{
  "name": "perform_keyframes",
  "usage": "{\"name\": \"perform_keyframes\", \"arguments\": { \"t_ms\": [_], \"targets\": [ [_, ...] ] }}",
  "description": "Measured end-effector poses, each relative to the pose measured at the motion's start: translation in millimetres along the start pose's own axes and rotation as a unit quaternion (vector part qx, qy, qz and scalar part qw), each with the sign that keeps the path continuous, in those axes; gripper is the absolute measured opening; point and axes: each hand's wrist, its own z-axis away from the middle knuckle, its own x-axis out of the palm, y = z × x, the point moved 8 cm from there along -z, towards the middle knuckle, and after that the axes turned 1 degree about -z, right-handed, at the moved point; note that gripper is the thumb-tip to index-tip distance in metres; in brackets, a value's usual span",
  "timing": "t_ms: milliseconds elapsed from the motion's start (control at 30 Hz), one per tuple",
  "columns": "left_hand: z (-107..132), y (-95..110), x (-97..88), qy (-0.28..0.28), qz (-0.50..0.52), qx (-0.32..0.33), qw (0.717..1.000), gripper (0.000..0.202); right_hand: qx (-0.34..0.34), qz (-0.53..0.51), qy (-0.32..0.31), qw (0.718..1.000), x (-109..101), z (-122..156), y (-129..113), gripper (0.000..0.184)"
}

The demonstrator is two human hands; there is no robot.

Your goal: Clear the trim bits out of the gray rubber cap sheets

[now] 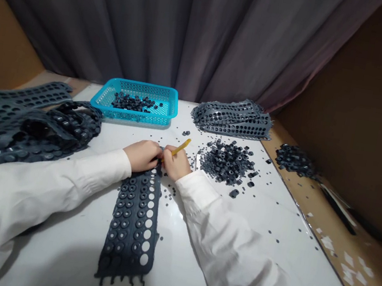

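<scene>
Tabletop [252, 215] supported a black sheet [132, 223], probably pliable, best held edgewise; left hand [142, 155] gripped its far end, fingers curled, right hand [177, 164] pinched a yellow tool [181, 147].

our left hand [143, 156] on the far end of the black mat [132, 223], our right hand [176, 164] there gripping a yellow tool [181, 147], a blue basket [137, 117] beyond the mat

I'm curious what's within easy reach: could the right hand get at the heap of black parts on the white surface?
Probably yes: the heap sits close to the right hand, and nothing seems to block the way, though that hand holds a yellow tool.
</scene>
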Motion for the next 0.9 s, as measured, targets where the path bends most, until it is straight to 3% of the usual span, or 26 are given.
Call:
{"name": "perform_keyframes", "arguments": {
  "t_ms": [200,567,900],
  "targets": [
    [4,5,7.7,0.010,-0.025,0.003,1.000,0.018,-0.007,0.005,0.000,1.000,-1,-1,5,0.028],
    [12,-24,11.3,0.095,0.096,0.005,0.991,0.016,0.002,-0.011,-0.007,1.000,0,-2,5,0.028],
    [9,-15,7.7,0.051,0.082,0.027,0.995,0.013,0.059,-0.119,0.020,0.991,-1,0,21,0.023]
  ]
}}
